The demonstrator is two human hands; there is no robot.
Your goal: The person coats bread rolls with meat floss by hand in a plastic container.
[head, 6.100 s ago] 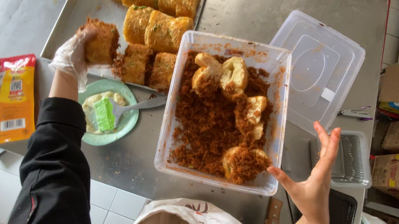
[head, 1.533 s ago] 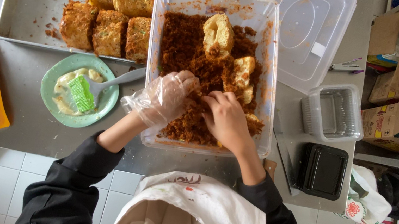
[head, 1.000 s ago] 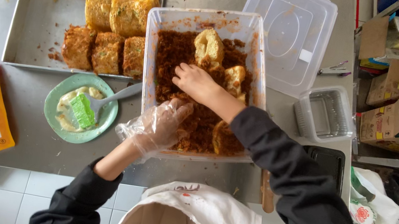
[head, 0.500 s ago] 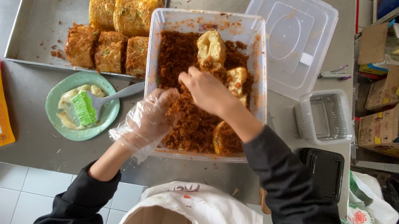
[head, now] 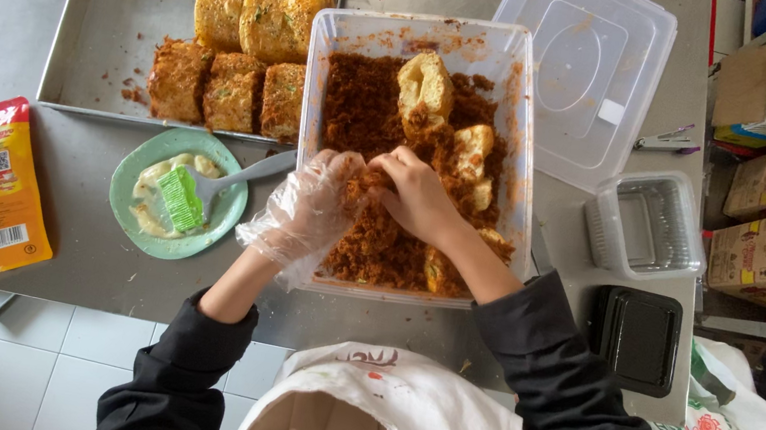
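left hand [head: 306, 219], gloved, moved back from tub rim into clear tub [head: 417, 154] on counter [head: 85, 246]. right hand [head: 421, 196] drawn nearer, now touching it. both grips closed round bread piece [head: 369, 186] in brown floss [head: 359, 105]; coating ongoing. coated pieces on steel tray [head: 90, 40] unchanged.

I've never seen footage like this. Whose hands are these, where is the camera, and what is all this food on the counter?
There is no machine: a person wears a camera on the head, so the picture looks straight down at their own hands. The left hand, in a thin clear plastic glove, and the bare right hand meet inside a clear plastic tub of brown shredded topping, pinching some between them. Pale buns lie in that tub too. Coated buns sit on a metal tray. Beside it is a green plate with a brush, and the tub's lid lies to the right.
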